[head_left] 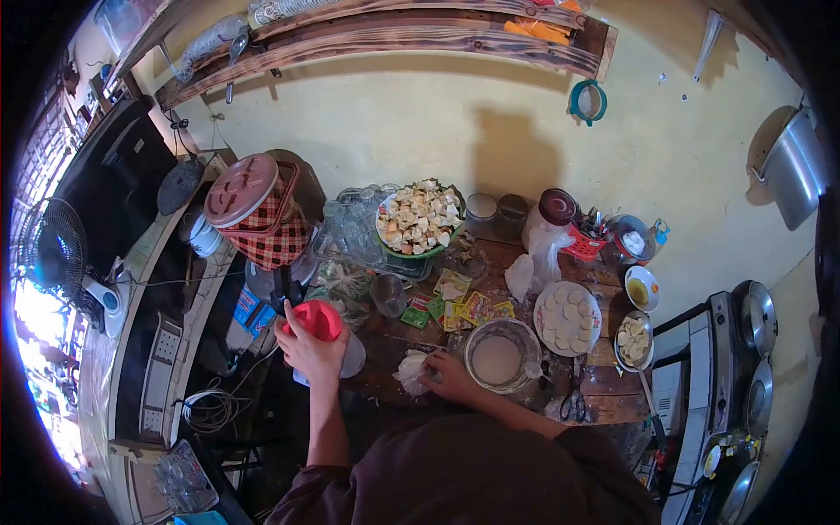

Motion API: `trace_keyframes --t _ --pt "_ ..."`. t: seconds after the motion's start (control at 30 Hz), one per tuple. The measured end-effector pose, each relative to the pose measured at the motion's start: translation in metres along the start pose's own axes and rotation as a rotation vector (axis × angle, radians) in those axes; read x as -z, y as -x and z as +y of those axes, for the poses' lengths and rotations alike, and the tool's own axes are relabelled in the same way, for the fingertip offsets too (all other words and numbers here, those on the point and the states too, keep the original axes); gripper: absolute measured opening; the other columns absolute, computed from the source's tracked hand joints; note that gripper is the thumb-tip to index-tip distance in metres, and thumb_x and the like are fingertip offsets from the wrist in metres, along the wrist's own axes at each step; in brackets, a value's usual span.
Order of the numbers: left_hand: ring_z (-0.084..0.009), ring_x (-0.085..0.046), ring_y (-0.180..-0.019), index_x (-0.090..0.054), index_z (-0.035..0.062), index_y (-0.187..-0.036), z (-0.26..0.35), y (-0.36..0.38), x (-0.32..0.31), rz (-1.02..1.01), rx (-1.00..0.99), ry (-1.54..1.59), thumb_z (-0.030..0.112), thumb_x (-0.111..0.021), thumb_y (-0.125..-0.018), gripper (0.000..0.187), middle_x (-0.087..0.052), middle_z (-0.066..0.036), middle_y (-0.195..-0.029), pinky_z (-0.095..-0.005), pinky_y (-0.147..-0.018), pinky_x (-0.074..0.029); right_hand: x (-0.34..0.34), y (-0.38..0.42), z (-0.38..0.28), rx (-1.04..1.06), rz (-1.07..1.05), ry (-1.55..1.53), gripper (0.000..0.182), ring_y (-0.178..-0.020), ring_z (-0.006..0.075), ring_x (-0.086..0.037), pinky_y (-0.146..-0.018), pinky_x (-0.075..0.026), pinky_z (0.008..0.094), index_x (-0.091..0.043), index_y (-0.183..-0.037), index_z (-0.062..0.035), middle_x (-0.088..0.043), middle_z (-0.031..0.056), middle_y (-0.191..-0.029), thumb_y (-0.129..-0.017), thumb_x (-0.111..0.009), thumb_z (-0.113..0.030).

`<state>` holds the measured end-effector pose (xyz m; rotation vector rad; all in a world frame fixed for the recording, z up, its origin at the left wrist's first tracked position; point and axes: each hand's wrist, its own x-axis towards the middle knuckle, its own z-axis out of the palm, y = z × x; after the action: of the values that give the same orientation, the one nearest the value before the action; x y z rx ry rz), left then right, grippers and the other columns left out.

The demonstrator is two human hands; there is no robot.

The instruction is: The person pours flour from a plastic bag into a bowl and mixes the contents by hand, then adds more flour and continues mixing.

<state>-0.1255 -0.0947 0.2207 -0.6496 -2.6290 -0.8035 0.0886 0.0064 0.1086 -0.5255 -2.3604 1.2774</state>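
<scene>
At the table's left end, my left hand (313,352) curls round a red plastic container (322,320), its index finger lying along the near side. Beside that hand a translucent plastic vessel (353,357) shows in part; how the two fit together is hidden. My right hand (451,378) rests low over the table, fingers bent onto a small white plastic bag (410,373). Just right of it stands a clear tub (502,354) holding a pale, whitish mixture. A patterned plate (567,318) of round, flat, pale pieces lies farther right.
Seasoning sachets (477,308) lie mid-table. Behind are a heaped bowl of cut pieces (420,217), glassware (352,229) and a checked bucket (259,210). Scissors (574,404) lie near the front edge. A stove (722,367) stands right; a wooden shelf (394,42) hangs above.
</scene>
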Motion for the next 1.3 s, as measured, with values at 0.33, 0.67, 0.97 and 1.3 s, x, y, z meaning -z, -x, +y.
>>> trace_keyframes --t 0.33,0.67,0.97,1.3 --pt "-0.0399 -0.031 -0.124 -0.046 0.0116 -0.124 -0.002 0.018 -0.004 0.085 -0.114 -0.157 0.031 -0.075 -0.063 0.070 -0.033 -0.019 -0.135 -0.0631 -0.092 -0.028 0.003 0.007 0.005 -0.003 -0.012 -0.069 0.023 -0.079 0.0302 -0.057 -0.072 -0.046 0.0377 -0.056 -0.091 0.0011 -0.055 0.0143 -0.087 -0.076 -0.066 -0.013" --pt "-0.0300 -0.056 -0.094 -0.065 0.0073 -0.090 -0.017 0.091 -0.073 -0.712 -0.739 0.721 0.004 -0.064 -0.058 0.033 -0.062 -0.008 -0.096 -0.0393 -0.082 -0.044 -0.001 0.009 0.007 0.023 0.067 0.087 0.017 -0.078 0.0371 -0.056 -0.069 -0.045 0.0428 -0.055 -0.089 0.0031 -0.055 0.0187 -0.083 -0.074 -0.057 -0.004" --pt "-0.0269 -0.050 -0.103 -0.067 0.0107 -0.081 -0.025 0.092 -0.085 -0.823 -0.763 0.537 0.013 -0.070 -0.057 0.024 -0.057 -0.006 -0.101 -0.0411 -0.086 -0.038 0.005 0.013 -0.011 -0.007 0.129 0.185 0.014 -0.084 0.0371 -0.056 -0.073 -0.046 0.0432 -0.057 -0.093 0.0005 -0.056 0.0186 -0.088 -0.080 -0.055 -0.006" --pt "-0.0347 -0.038 -0.114 -0.064 0.0058 -0.085 -0.041 0.114 -0.098 -0.819 -0.525 0.778 0.024 -0.069 -0.074 0.022 -0.048 -0.014 -0.115 -0.0463 -0.098 -0.028 0.002 0.014 0.000 -0.008 0.019 0.100 0.017 -0.083 0.0344 -0.057 -0.072 -0.046 0.0418 -0.058 -0.096 0.0011 -0.058 0.0170 -0.091 -0.083 -0.058 -0.010"
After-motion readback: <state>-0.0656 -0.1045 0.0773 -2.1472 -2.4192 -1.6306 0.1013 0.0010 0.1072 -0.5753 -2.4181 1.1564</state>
